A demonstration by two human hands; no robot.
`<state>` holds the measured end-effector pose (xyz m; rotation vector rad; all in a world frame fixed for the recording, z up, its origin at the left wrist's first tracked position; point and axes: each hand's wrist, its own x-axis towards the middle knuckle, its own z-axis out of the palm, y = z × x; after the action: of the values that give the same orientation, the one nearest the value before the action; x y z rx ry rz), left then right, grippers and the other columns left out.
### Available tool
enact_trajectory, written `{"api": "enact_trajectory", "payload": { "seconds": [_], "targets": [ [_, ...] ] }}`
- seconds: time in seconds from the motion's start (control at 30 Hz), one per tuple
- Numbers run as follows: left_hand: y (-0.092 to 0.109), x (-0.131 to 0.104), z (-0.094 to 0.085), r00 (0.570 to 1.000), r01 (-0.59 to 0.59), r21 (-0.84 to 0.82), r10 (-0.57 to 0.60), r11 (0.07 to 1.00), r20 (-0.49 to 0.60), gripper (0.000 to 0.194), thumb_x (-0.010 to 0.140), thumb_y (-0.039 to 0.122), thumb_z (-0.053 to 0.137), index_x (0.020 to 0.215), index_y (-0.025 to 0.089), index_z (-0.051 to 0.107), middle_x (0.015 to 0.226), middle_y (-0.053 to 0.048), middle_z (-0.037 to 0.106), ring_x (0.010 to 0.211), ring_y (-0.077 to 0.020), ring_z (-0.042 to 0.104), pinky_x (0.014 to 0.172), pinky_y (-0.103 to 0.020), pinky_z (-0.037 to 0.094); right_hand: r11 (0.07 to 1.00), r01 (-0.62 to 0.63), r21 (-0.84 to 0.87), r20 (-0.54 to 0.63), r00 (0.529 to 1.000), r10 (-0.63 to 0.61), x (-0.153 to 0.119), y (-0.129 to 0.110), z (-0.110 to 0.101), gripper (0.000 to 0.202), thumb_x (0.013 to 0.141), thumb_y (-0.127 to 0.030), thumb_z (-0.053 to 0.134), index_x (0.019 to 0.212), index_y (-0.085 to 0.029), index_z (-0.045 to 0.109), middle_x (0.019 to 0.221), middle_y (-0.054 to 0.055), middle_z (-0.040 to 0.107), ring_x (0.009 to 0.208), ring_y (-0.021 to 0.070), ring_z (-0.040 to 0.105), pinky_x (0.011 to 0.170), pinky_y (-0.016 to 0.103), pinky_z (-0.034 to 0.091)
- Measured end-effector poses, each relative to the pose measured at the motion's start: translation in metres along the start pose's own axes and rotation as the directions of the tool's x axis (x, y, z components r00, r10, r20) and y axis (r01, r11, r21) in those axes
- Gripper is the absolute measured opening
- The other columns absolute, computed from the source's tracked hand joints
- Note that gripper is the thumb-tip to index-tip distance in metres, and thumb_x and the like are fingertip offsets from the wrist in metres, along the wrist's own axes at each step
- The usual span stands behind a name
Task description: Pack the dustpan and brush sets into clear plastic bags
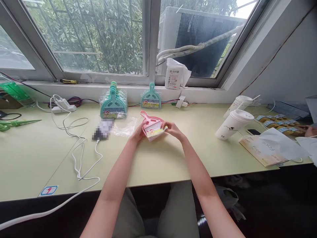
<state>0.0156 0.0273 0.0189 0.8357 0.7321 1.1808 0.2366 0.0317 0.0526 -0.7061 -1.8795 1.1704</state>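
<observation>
A pink dustpan and brush set [151, 123] with a printed card at its lower edge is held just above the table, its handle pointing up and left. My left hand [139, 131] grips its left side. The fingers of my right hand [173, 129] pinch the right end of the card. Left of the set, a clear plastic wrapper [125, 127] lies flat. Behind stand a stack of wrapped teal dustpan sets [113, 105] and one single teal set [151, 99].
A phone [103, 129] with a white cable lies left. White cups [232, 124], a tissue pack [268, 145] and yellow packets [279, 122] are at right, near part of another person's hand. Green scissors [17, 123] lie far left; a power strip [63, 108] sits behind.
</observation>
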Motion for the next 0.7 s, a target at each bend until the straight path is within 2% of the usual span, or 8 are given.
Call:
{"api": "enact_trajectory", "payload": {
  "seconds": [0.1,0.17,0.27,0.43,0.53,0.63,0.7],
  "targets": [
    [0.004,-0.006,0.003,0.999,0.047,0.072,-0.048,0.996,0.004,0.053,0.072,0.034,0.069,0.120,0.017,0.056,0.105,-0.012,0.070,0.094,-0.0257,0.068,0.084,-0.038,0.055,0.974,-0.016,-0.228,-0.042,0.999,0.007,0.001,0.010,-0.001,0.020,0.056,-0.010,0.045,0.063,-0.019,0.061,0.084,0.004,0.064,0.088,0.0186,0.056,0.075,0.029,0.042],
    [0.005,-0.010,0.006,0.998,0.056,0.130,-0.060,0.990,0.024,0.058,0.067,0.027,0.073,0.121,0.017,0.056,0.105,-0.012,0.070,0.091,-0.0263,0.068,0.080,-0.037,0.057,0.957,-0.028,-0.289,-0.065,0.998,0.010,0.001,0.015,-0.002,0.026,0.053,-0.009,0.041,0.062,-0.019,0.064,0.090,0.005,0.064,0.092,0.0197,0.057,0.073,0.028,0.042],
    [0.006,-0.015,0.009,0.995,0.047,0.145,-0.059,0.988,0.080,0.068,0.061,0.016,0.076,0.125,0.017,0.053,0.108,-0.013,0.068,0.093,-0.0278,0.068,0.079,-0.037,0.058,0.950,-0.037,-0.310,-0.045,0.999,0.024,0.001,0.016,-0.003,0.028,0.050,-0.009,0.039,0.056,-0.019,0.064,0.090,0.006,0.064,0.092,0.0204,0.057,0.069,0.027,0.042],
    [0.007,-0.019,0.013,0.994,0.065,0.137,-0.077,0.988,0.081,0.069,0.063,0.017,0.076,0.128,0.018,0.051,0.111,-0.014,0.067,0.098,-0.0292,0.067,0.084,-0.040,0.056,0.949,-0.033,-0.312,-0.015,0.999,0.030,0.000,0.017,-0.004,0.024,0.052,-0.008,0.039,0.047,-0.019,0.059,0.085,0.005,0.064,0.090,0.0196,0.057,0.068,0.027,0.042],
    [0.008,-0.023,0.017,0.986,0.077,0.152,-0.098,0.985,0.138,0.074,0.061,0.014,0.077,0.130,0.020,0.050,0.113,-0.014,0.066,0.102,-0.0315,0.065,0.085,-0.043,0.056,0.949,0.012,-0.316,-0.004,1.000,-0.014,0.001,0.021,-0.003,0.023,0.055,-0.007,0.043,0.048,-0.019,0.061,0.089,0.006,0.064,0.092,0.0208,0.058,0.071,0.029,0.045],
    [0.007,-0.024,0.020,0.981,0.064,0.150,-0.090,0.987,0.173,0.080,0.057,0.009,0.077,0.131,0.021,0.050,0.115,-0.013,0.065,0.104,-0.0323,0.064,0.088,-0.045,0.055,0.939,0.040,-0.341,-0.047,0.997,-0.060,0.002,0.024,-0.002,0.025,0.060,-0.008,0.045,0.060,-0.019,0.068,0.102,0.006,0.062,0.099,0.0218,0.057,0.080,0.032,0.047],
    [0.006,-0.024,0.021,0.983,0.050,0.138,-0.073,0.989,0.166,0.083,0.055,0.006,0.078,0.131,0.022,0.049,0.116,-0.013,0.065,0.105,-0.0329,0.064,0.088,-0.046,0.055,0.940,-0.011,-0.340,-0.175,0.983,-0.052,0.004,0.026,-0.002,0.035,0.066,-0.010,0.044,0.086,-0.020,0.072,0.110,0.006,0.061,0.097,0.0198,0.057,0.082,0.032,0.048]
  ]
}}
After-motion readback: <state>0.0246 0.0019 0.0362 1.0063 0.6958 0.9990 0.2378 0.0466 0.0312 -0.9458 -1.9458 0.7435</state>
